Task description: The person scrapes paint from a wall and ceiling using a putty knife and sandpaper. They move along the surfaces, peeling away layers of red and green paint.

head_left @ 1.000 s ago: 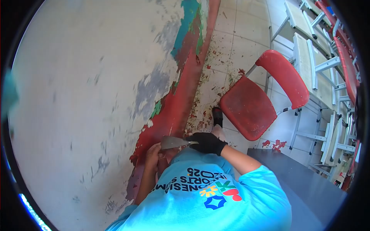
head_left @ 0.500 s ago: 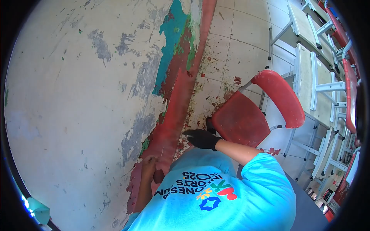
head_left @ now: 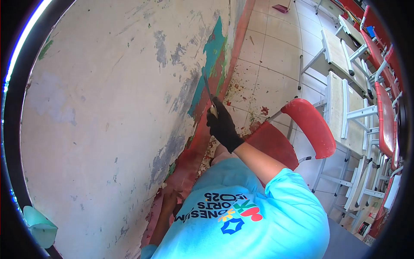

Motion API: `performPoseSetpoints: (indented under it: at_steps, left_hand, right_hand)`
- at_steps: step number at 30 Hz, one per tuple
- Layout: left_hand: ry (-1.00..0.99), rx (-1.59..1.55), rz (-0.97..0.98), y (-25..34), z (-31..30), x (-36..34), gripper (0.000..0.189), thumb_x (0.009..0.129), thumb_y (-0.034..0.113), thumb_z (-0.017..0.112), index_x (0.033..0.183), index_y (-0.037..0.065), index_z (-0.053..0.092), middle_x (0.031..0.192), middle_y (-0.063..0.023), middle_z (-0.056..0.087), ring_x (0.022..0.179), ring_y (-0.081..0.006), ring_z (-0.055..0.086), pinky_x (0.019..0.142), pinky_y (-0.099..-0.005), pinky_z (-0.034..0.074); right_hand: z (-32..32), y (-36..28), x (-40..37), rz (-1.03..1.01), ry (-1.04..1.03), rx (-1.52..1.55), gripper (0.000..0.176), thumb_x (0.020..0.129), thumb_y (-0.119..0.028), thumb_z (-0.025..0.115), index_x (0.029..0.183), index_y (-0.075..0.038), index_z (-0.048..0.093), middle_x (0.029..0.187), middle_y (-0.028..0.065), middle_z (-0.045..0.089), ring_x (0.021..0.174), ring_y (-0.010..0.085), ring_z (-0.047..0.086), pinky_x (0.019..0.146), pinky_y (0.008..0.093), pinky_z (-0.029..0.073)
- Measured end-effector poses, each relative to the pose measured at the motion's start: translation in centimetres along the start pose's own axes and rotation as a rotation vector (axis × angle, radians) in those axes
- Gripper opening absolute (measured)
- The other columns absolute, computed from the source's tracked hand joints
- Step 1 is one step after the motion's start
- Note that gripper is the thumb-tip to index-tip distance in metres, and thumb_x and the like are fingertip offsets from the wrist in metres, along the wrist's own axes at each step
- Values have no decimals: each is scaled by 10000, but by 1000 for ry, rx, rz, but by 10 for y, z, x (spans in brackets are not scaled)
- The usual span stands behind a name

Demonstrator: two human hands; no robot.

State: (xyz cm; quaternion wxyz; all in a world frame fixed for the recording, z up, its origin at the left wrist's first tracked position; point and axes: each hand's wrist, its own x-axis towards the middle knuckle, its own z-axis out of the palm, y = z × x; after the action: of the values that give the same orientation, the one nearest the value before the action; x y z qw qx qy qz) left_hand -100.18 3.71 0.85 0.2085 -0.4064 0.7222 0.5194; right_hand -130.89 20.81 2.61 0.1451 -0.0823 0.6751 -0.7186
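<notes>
My right hand [head_left: 223, 125], in a black glove, is wrapped around the pale handle of a scraper [head_left: 208, 88]. Its long, narrow metal blade points up along the wall [head_left: 99, 112], overlapping a patch of teal paint [head_left: 212, 47] in this view. Low on the wall, my bare left hand [head_left: 171, 200] rests by the red painted band [head_left: 189, 159], fingers extended and partly in shadow. Around both hands the wall surface is peeled, with grey, green and brownish-red layers exposed.
A red chair [head_left: 308, 127] stands right of my right arm. Paint flakes [head_left: 241, 90] litter the tiled floor [head_left: 276, 47] along the wall base. Desks [head_left: 351, 108] and more red chairs line the right side. A pink dustpan-like object [head_left: 281, 7] lies at the far end.
My right hand has risen from beside the chair seat to the wall, and the scraper now shows clearly. My left hand stays low at the wall, its fingers more extended. The view has shifted.
</notes>
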Motion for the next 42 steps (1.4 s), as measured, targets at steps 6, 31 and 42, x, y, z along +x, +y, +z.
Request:
performPoseSetpoints:
  at_steps: [6, 31, 42]
  left_hand:
    - [30, -142, -213, -39, 8, 12, 407, 938, 327, 408, 943, -13, 633, 730, -92, 629, 680, -159, 558, 640, -282, 429]
    - [-211, 485, -406, 5, -77, 4, 302, 880, 263, 527, 1002, -4, 598, 702, -99, 589, 681, -174, 560, 634, -299, 438]
    - [-317, 509, -384, 45, -75, 11, 295, 867, 251, 547, 1011, -2, 593, 707, -100, 585, 682, -176, 560, 634, -300, 439]
  right_hand:
    - [-1, -3, 47, -432, 209, -485, 406, 886, -147, 485, 1281, -54, 458, 910, 169, 609, 740, 257, 611, 662, 331, 475]
    - [-25, -38, 66, -52, 79, -155, 336, 901, -144, 470, 1211, -28, 527, 1067, 180, 612, 907, 262, 623, 768, 331, 468]
    - [-27, -70, 84, 154, 20, -12, 351, 912, -113, 462, 1254, -42, 496, 941, 184, 605, 771, 196, 575, 726, 279, 450]
